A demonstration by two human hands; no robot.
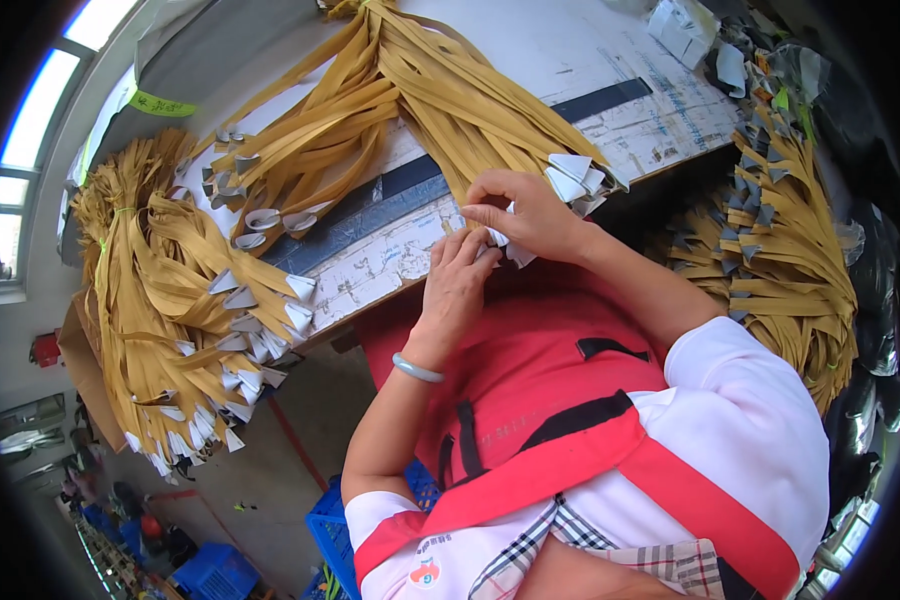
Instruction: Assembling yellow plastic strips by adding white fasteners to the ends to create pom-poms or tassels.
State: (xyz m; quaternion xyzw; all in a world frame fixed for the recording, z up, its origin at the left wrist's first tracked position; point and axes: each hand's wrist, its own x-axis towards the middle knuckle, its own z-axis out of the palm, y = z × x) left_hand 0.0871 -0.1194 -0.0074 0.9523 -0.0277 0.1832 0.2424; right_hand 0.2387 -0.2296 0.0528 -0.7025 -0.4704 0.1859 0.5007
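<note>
At the near edge of the worktop (pixel 530 60), both hands meet over the end of a thick bundle of mustard-yellow straps (pixel 470 100) that runs away across the surface. The right hand (pixel 525 215) arches over the top, its fingers curled and pressed down on a small white folded tip (pixel 515 252) at a strap end, while the left hand (pixel 460 280), wearing a pale green bangle (pixel 416 369) at the wrist, comes up from below with its fingers bunched against the same piece; it looks like a shared pinch, though the fingertips hide each other and the exact grip cannot be made out. Just beside the right hand sits a cluster of finished white cone-shaped tips (pixel 575 180), overhanging the edge. To the left, a second heap of straps (pixel 170 290) spills over the worktop's corner, its tips dangling toward the floor, and a third pile (pixel 780 240) lies to the right below the edge. The risk, as I judge it, lies in that overhang: a tug on the held strap could drag its neighbours off the edge, and a loose pinch could let the fold spring open. The draped heap at the left seems heavy enough to slide if nudged.
</note>
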